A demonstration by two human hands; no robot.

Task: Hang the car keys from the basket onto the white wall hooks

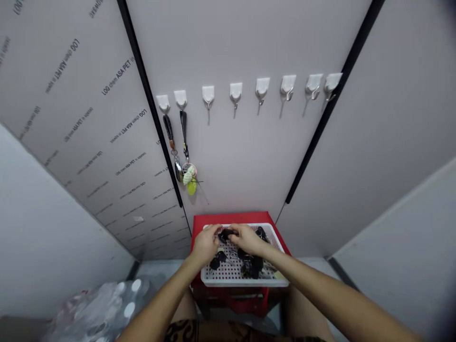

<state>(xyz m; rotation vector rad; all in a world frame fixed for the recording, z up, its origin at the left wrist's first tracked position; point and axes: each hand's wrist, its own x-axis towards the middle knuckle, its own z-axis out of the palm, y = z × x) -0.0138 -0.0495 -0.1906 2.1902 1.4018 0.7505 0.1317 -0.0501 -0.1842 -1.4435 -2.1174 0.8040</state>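
Over the back of a white perforated plastic basket (245, 284), both my hands meet at a small black bunched item (225, 235), like the keychains around it. My left hand (206, 244) has its fingers curled at the item's left side. From the right, my right hand (248, 240) pinches it between thumb and fingers. More black keychains with metal keys lie in the basket: one bunch (218, 260) below my left hand, a larger bunch (253, 266) below my right wrist, and another (261, 232) at the back right. My fingers partly cover the held item.
The basket rests on a red stool (231, 218) against a white panel wall. A row of white adhesive hooks (235, 92) runs across the wall. Two keychains hang at the left, one braided (168, 127), one with a yellow-green charm (191, 185). Plastic-wrapped bottles (103, 308) stand lower left.
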